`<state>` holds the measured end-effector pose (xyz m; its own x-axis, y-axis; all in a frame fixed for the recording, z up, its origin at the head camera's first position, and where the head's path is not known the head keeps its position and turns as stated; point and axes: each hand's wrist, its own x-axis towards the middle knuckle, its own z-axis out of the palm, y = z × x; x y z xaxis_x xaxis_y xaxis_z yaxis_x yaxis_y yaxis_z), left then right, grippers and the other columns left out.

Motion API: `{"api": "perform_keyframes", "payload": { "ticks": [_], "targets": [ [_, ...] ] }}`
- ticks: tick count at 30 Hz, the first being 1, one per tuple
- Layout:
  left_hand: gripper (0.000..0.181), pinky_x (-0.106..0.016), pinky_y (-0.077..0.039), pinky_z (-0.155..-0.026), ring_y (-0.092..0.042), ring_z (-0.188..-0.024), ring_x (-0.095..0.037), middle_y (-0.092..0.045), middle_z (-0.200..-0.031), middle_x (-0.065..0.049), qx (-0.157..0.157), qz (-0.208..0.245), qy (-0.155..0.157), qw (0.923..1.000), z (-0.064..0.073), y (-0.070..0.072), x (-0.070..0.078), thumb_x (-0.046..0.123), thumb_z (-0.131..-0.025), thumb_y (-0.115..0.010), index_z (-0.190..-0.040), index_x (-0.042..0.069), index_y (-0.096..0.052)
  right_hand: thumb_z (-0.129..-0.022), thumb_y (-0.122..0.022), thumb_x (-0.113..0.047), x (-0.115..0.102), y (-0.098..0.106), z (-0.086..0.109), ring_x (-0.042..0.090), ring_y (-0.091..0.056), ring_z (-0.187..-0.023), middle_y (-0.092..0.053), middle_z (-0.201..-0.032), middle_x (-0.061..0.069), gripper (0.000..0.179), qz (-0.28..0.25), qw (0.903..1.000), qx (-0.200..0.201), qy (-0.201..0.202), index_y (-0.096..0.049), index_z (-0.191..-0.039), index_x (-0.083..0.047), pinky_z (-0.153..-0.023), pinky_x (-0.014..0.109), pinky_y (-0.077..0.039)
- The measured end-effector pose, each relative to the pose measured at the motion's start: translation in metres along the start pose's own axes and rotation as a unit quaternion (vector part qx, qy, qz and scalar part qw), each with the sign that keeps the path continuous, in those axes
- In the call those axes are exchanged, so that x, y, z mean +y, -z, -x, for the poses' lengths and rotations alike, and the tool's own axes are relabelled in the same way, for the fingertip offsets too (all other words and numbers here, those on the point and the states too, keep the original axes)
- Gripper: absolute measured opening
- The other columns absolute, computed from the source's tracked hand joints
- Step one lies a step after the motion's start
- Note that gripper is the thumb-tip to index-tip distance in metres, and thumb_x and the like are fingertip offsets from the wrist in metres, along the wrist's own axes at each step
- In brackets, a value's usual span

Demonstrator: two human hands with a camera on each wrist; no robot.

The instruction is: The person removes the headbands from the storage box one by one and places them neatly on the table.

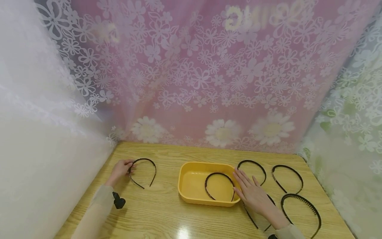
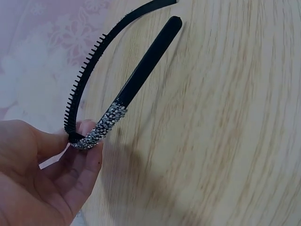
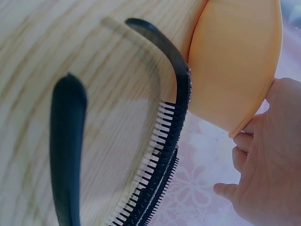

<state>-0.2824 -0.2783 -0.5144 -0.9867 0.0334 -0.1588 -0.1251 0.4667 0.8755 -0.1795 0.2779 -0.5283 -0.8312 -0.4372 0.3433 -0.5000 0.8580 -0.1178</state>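
Observation:
At the left of the table, my left hand (image 1: 120, 171) pinches a black toothed headband (image 2: 146, 68) between thumb and fingers. The grip is at its crystal-studded stretch (image 2: 106, 126), and its two ends point away from the palm. My right hand (image 1: 253, 196) lies with straight fingers against the right rim of a yellow plastic tray (image 1: 206, 201). Inside that tray, toward its right end, is another black headband (image 1: 219, 173). Just below the right hand is a further headband (image 1: 250, 216), partly hidden by the hand and forearm.
More black headbands lie right of the tray: one behind the hand (image 1: 251, 161), one farther right (image 1: 287, 166) and a nearer one (image 1: 298, 196) by the table's right side. Flowered pink fabric (image 1: 191, 109) hangs behind the wooden table (image 1: 161, 219), with pale sheets on both sides.

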Motion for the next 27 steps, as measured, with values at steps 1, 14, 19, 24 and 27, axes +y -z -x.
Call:
{"api": "perform_keyframes", "payload": {
  "ticks": [1, 14, 19, 24, 27],
  "targets": [
    [0.039, -0.032, -0.054, -0.065, -0.067, -0.080, -0.020, -0.066, -0.115, -0.031, 0.005, -0.006, -0.001, 1.0000, -0.001, 0.001, -0.001, 0.006, -0.110, -0.040, -0.142, -0.016, -0.046, -0.102, -0.061, -0.032, 0.001, -0.001, 0.000, 0.033, -0.036, -0.147, -0.027, -0.167, 0.004, 0.065, 0.003, 1.0000, -0.004, -0.001, -0.038, -0.157, -0.007, -0.108, 0.068, -0.033],
    [0.034, -0.045, -0.056, -0.076, -0.067, -0.095, -0.040, -0.068, -0.114, -0.030, 0.066, -0.191, -0.040, 0.9786, -0.007, 0.016, -0.007, 0.010, -0.100, -0.060, -0.126, -0.013, -0.062, -0.105, -0.057, -0.033, -0.007, 0.010, -0.002, 0.035, -0.029, -0.151, -0.025, -0.167, 0.009, 0.065, -0.022, 0.9974, -0.058, -0.038, -0.033, -0.159, -0.006, -0.116, 0.067, -0.024],
    [0.030, -0.049, -0.054, -0.077, -0.067, -0.095, -0.042, -0.070, -0.109, -0.028, 0.083, -0.222, -0.060, 0.9696, -0.006, 0.019, -0.008, 0.008, -0.098, -0.062, -0.121, -0.010, -0.067, -0.104, -0.057, -0.033, -0.008, 0.011, -0.002, 0.035, -0.028, -0.151, -0.025, -0.166, 0.010, 0.065, -0.027, 0.9970, -0.061, -0.040, -0.034, -0.159, -0.005, -0.116, 0.067, -0.023],
    [0.029, -0.042, -0.051, -0.069, -0.067, -0.085, -0.034, -0.071, -0.104, -0.024, 0.097, -0.243, -0.049, 0.9640, -0.006, 0.022, -0.009, 0.008, -0.096, -0.062, -0.120, -0.007, -0.069, -0.105, -0.057, -0.032, -0.008, 0.012, -0.003, 0.035, -0.029, -0.150, -0.025, -0.166, 0.010, 0.064, -0.025, 0.9971, -0.061, -0.038, -0.034, -0.158, -0.005, -0.115, 0.067, -0.024],
    [0.028, -0.036, -0.050, -0.064, -0.066, -0.075, -0.025, -0.071, -0.105, -0.023, 0.099, -0.234, -0.034, 0.9665, -0.007, 0.022, -0.011, 0.009, -0.097, -0.063, -0.120, -0.006, -0.070, -0.104, -0.057, -0.032, -0.009, 0.012, -0.003, 0.036, -0.030, -0.150, -0.026, -0.166, 0.010, 0.064, -0.019, 0.9975, -0.058, -0.035, -0.034, -0.158, -0.005, -0.115, 0.067, -0.026]
  ]
}}
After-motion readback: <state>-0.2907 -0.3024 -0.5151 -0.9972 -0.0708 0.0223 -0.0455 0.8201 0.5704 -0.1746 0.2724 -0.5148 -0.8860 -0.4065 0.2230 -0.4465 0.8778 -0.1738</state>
